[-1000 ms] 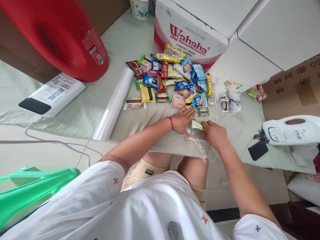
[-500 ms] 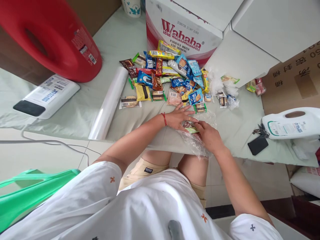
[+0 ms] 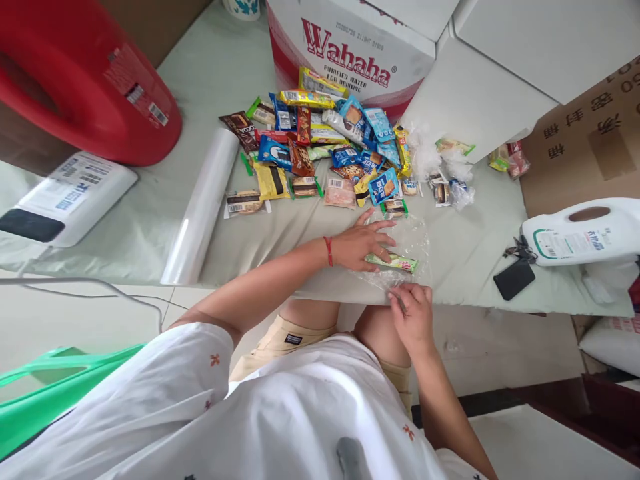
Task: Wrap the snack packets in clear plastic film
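Observation:
A clear plastic bag point(image 3: 417, 241) lies at the near edge of the table point(image 3: 150, 220), with a green snack packet point(image 3: 395, 262) inside or on it. My left hand point(image 3: 361, 241), a red string at its wrist, lies flat with fingers spread on the bag and the packet's left end. My right hand point(image 3: 413, 315) is at the table's edge just below, fingers pinched on the bag's near rim. Behind the hands spreads a pile of snack packets point(image 3: 325, 150) in many colours.
A roll of clear film point(image 3: 200, 207) lies left of the pile. A Wahaha carton point(image 3: 350, 53) stands at the back, a red jug point(image 3: 85, 87) far left, a white box point(image 3: 65, 197) beside it. At right are a white detergent bottle point(image 3: 580, 233), a black phone point(image 3: 515, 279) and keys.
My right hand drew back from the green packet to the bag's near edge. The packet now lies flat and uncovered under my left fingers. The view shifted right and up.

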A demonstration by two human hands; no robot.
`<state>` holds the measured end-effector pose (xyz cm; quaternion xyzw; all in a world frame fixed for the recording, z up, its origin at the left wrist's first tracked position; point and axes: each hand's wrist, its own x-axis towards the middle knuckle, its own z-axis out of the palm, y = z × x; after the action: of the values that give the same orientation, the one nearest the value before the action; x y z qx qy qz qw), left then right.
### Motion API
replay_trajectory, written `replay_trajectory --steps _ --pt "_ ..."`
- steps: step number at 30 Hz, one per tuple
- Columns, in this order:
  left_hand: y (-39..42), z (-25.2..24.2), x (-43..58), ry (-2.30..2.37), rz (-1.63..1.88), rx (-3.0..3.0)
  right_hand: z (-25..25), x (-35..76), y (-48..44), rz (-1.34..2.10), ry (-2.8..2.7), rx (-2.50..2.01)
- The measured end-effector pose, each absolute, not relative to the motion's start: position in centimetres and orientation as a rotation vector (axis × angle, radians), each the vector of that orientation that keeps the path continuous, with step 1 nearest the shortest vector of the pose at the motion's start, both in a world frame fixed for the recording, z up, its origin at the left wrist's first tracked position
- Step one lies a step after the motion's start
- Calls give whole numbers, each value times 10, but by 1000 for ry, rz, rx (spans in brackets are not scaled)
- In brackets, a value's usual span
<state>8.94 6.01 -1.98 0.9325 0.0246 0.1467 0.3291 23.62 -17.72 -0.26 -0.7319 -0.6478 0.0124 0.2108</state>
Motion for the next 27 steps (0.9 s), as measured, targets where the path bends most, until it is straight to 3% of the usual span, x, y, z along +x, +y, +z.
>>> replay_trajectory --steps 8,17,24,27 --pt "67 -14 85 142 385 2262 38 287 -112 237 -1833 -1909" --pt "68 -22 85 672 679 2196 -3 329 -48 605 -1657 -2015" --pt "54 -17 47 1546 850 2164 -18 323 -47 286 -1885 -2132" --pt "28 -2 47 1351 1043 2333 -13 323 -46 191 -1986 -2085"
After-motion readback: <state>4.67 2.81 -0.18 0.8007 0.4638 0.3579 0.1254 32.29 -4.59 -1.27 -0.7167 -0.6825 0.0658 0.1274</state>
